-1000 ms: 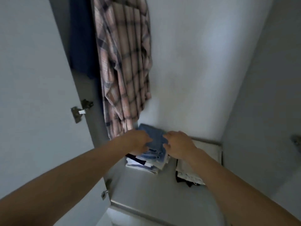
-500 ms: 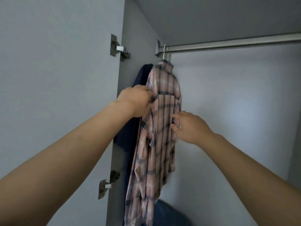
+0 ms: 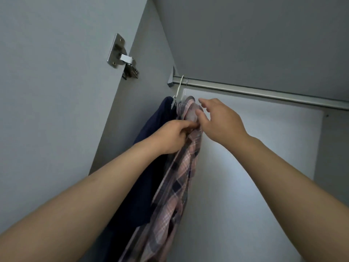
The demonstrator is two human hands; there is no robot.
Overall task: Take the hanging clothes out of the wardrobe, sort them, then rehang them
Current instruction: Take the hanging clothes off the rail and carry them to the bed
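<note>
Head view, looking up into the wardrobe. A pink plaid shirt (image 3: pixel 181 176) hangs from a hanger hook (image 3: pixel 185 86) at the left end of the metal rail (image 3: pixel 264 91), just beside a navy garment (image 3: pixel 151 148) on a white hanger (image 3: pixel 178 87). The left hand (image 3: pixel 171 137) grips the shirt's fabric near the shoulder, fingers curled into the cloth. The right hand (image 3: pixel 217 120) pinches the collar area with its thumb, index finger extended. A metal hinge (image 3: pixel 122 57) sits on the open door (image 3: pixel 56 91).
</note>
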